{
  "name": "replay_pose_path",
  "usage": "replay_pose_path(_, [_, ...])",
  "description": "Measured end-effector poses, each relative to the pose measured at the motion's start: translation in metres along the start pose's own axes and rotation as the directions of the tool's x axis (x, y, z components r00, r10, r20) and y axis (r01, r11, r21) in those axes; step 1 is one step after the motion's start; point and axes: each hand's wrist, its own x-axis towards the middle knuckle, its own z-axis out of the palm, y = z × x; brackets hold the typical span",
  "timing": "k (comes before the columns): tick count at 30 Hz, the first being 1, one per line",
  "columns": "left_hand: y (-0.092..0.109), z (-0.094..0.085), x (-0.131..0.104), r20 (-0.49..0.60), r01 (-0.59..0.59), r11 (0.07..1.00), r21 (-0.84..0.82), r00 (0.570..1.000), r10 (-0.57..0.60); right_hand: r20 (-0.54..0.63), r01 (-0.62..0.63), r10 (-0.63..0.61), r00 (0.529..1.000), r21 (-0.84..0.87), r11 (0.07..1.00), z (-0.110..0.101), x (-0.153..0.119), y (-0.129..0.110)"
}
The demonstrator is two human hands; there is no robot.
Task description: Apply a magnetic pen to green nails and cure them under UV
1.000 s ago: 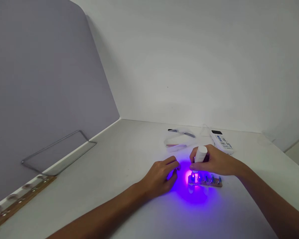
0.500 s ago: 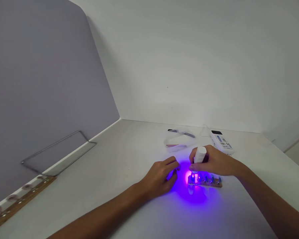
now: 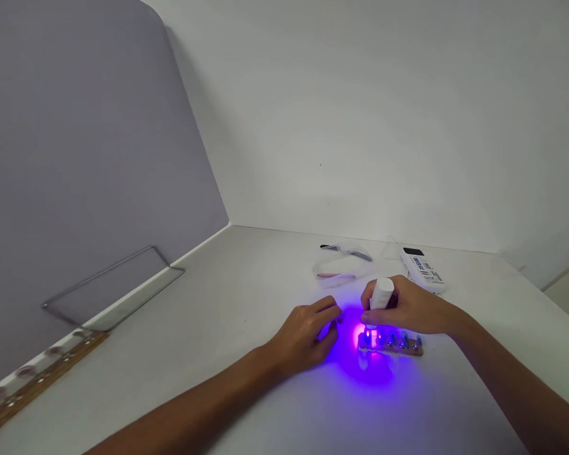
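Observation:
My right hand [image 3: 415, 306] grips a small white handheld UV lamp [image 3: 382, 293] held upright, its lower end glowing violet and pink. The light falls on the left end of a short wooden strip [image 3: 410, 351], which carries several small shiny, bluish pieces in a row. I cannot make out exactly what those pieces are. Left of the strip, my left hand [image 3: 308, 335] rests on the white table with loosely curved fingers. Its thumb is apart from the fingers, nothing shows in it, and it does not touch the strip.
Behind my hands lie clear glasses [image 3: 346, 251], a clear pouch or tray [image 3: 329, 284] with a thin pinkish stick, and a white power bank-like device [image 3: 424, 268] with a cable. At left are a wire frame [image 3: 118, 262] and a wooden rail [image 3: 42, 379] with round pieces.
Both hands, the lamp and the strip keep their places. Only the camera view has shifted very slightly.

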Motion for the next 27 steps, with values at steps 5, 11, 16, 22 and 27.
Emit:
replay_pose_path(5, [0.0,0.001,0.0,-0.019,-0.014,0.999,0.037,1.0,0.015,0.002,-0.007,0.007,1.0,-0.006,1.0,0.001,0.0,-0.002])
replay_pose_path(11, [0.001,-0.002,0.001,-0.027,-0.03,0.998,0.063,0.999,0.032,0.006,-0.021,0.021,1.0,-0.026,0.999,0.005,0.001,-0.001])
replay_pose_path(16, [0.01,-0.001,0.0,-0.066,-0.043,0.995,0.089,0.997,0.049,-0.025,-0.014,0.013,1.0,-0.019,1.0,0.004,-0.004,-0.007])
replay_pose_path(22, [0.028,0.0,0.0,-0.149,-0.072,0.997,0.016,0.986,0.074,-0.143,0.0,0.003,0.99,0.018,1.0,0.008,-0.015,-0.008])
replay_pose_path(27, [0.031,0.003,-0.001,-0.149,-0.052,0.997,-0.053,0.988,0.044,-0.256,0.068,-0.044,0.966,0.087,0.994,0.021,-0.028,-0.001])
